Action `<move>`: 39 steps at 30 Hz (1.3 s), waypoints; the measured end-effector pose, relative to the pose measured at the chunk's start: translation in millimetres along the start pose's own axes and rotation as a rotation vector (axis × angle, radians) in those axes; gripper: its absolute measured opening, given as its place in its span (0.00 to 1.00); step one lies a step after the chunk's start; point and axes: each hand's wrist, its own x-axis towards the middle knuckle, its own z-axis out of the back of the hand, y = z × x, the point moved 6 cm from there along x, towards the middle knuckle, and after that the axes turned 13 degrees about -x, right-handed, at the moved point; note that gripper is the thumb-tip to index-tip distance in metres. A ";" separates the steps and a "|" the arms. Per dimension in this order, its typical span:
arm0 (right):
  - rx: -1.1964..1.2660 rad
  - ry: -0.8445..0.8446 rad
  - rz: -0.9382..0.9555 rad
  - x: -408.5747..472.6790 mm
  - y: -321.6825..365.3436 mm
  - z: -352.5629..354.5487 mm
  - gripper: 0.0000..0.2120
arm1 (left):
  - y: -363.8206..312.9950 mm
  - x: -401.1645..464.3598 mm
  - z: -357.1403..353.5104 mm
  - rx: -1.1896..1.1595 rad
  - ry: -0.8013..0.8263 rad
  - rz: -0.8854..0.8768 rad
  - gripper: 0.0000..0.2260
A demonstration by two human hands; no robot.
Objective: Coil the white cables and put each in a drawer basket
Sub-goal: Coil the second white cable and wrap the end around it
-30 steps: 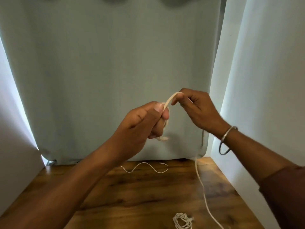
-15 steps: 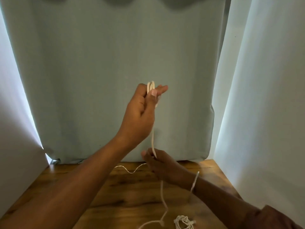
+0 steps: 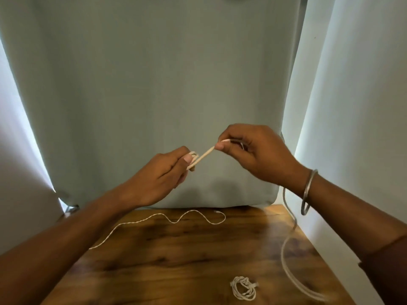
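Backdrop: pale green curtain (image 3: 154, 84) hanging down to the far edge of a wooden table (image 3: 176, 260), with white walls at either side.

Item 1: white cable (image 3: 203, 155), held in the air above the table between both hands. Its taut span runs diagonally, low end at the left hand, high end at the right hand. From the right hand the rest drops past the wrist, then sweeps in a blurred curve along the table's right edge toward the near right corner.

Left hand (image 3: 163, 175): clenched, thumb and fingers pinching small loops of this cable at its lower end.

Right hand (image 3: 253, 150): fingers closed on the upper end of the taut span; metal bangle (image 3: 308, 192) on the wrist.

Item 2: thin white cable (image 3: 167, 219), lying loose on the table near the curtain. Long axis roughly left to right, wavy, one end trailing toward the near left, the other curling back at the right.

Item 3: coiled white cable (image 3: 243, 288), a small bundle resting on the table at the near right, apart from the others.
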 end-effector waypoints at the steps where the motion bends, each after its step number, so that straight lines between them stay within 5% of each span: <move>1: -0.025 -0.045 -0.010 2.5 -6.1 4.8 0.17 | -6.9 -3.7 -5.1 -0.094 0.011 0.007 0.15; 7: 0.139 -0.329 -0.255 -7.8 -43.1 2.3 0.21 | -56.6 -19.2 -44.2 -0.515 0.058 -0.109 0.21; 12: 0.641 -0.203 -0.550 -34.7 -26.8 -56.3 0.20 | -97.3 -10.6 -69.5 -0.824 0.110 -0.172 0.18; 14: 0.658 -0.093 -0.663 -48.4 -13.0 -82.1 0.12 | -104.1 -2.3 -65.8 -0.831 0.054 -0.191 0.17; 16: 0.734 0.048 -0.737 -62.0 6.6 -108.7 0.18 | -101.9 10.4 -54.6 -0.781 -0.086 -0.191 0.13; 18: 0.804 0.226 -0.679 -73.4 34.3 -128.1 0.30 | -91.4 23.9 -39.2 -0.649 -0.257 -0.192 0.11; 21: 0.856 0.310 -0.542 -78.3 56.8 -124.4 0.30 | -67.2 35.5 -18.6 -0.251 -0.342 -0.241 0.10; 25: 0.629 0.232 -0.412 -60.8 44.7 -90.3 0.24 | -10.3 31.7 -0.1 0.282 -0.091 -0.176 0.10; 28: 0.434 0.176 -0.235 -48.7 24.5 -63.7 0.15 | 17.8 17.3 12.8 0.471 0.036 -0.120 0.10; 32: 0.164 0.138 -0.006 -32.4 6.5 -37.9 0.11 | 29.5 2.0 17.0 0.386 0.100 -0.018 0.10; 39: -0.144 -0.175 0.127 -9.9 -11.6 19.1 0.13 | -15.6 -22.9 -32.3 -0.373 0.154 0.045 0.21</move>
